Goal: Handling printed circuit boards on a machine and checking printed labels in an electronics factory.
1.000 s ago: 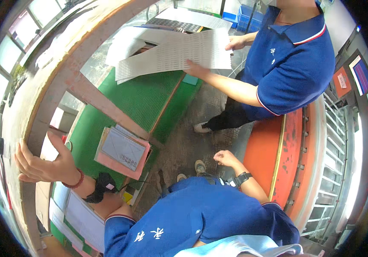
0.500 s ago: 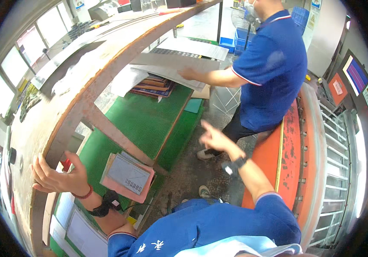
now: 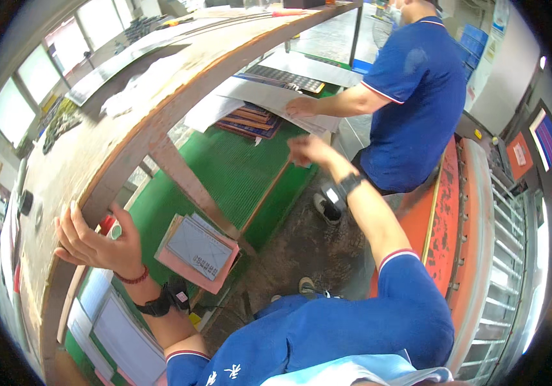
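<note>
My left hand (image 3: 99, 241) lies open against the edge of the worn wooden bench top (image 3: 89, 174), its long fingers stretched over the rim and the thumb apart. Beside that thumb is a small red and pale green round object (image 3: 112, 229), partly hidden. My right hand (image 3: 311, 151) is stretched out above the edge of the green lower shelf (image 3: 224, 174); its fingers look bent, but blur hides their exact pose. Closest to it is a stack of flat boards (image 3: 248, 121) under large pale sheets (image 3: 269, 95). A co-worker's hand (image 3: 303, 107) rests on those sheets.
A co-worker in a blue shirt (image 3: 417, 83) stands ahead on the right. Papers on a pink folder (image 3: 202, 254) lie on the lower shelf, near a slanted bench leg (image 3: 189, 186). An orange machine (image 3: 440, 212) with a metal rail guard (image 3: 498, 270) runs along the right.
My right hand has moved forward, toward the stack, and its pointing index finger is no longer plainly stretched out. My left hand stays at the bench edge. The view has shifted slightly.
</note>
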`<state>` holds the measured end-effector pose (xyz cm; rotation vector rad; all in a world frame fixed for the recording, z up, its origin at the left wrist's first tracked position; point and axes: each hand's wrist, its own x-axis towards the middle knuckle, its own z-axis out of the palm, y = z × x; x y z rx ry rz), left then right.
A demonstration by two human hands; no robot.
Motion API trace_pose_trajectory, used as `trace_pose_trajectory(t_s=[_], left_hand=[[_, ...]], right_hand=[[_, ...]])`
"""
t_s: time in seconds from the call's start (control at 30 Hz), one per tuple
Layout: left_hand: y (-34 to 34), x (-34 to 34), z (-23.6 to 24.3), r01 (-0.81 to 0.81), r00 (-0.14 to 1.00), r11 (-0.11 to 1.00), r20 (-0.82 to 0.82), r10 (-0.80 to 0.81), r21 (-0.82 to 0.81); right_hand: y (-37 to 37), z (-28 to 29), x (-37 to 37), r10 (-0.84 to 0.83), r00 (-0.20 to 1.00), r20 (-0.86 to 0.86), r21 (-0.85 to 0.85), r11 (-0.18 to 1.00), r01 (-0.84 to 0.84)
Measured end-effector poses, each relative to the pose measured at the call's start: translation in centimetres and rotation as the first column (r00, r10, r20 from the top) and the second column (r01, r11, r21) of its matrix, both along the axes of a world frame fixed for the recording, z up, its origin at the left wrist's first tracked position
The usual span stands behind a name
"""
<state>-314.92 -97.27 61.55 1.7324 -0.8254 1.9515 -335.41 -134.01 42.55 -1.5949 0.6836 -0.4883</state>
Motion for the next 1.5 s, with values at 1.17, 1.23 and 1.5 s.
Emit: trace_pose_trajectory(t_s=[1.17, 1.23, 1.5], left_hand=[[-0.3, 2.3, -0.5, -0.022, 0.979, 0.999, 0.199, 0.030, -0.041], [-0.3, 3.0, -0.3, -0.027, 0.980, 1.000, 0.196, 0.029, -0.012], [-6.2, -2.0, 0.3, 0.384, 0.851, 0.879, 0.261, -0.455, 0.283]], right_hand=[[17.0, -12.3, -18.9, -0.377, 0.926, -0.030, 0.308, 0.878, 0.367], [17.3, -12.2, -19.5, -0.400, 0.915, -0.052, 0.330, 0.858, 0.394], [20.8, -9.4, -24.3, -0.610, 0.788, -0.080, 0.113, 0.780, 0.615]])
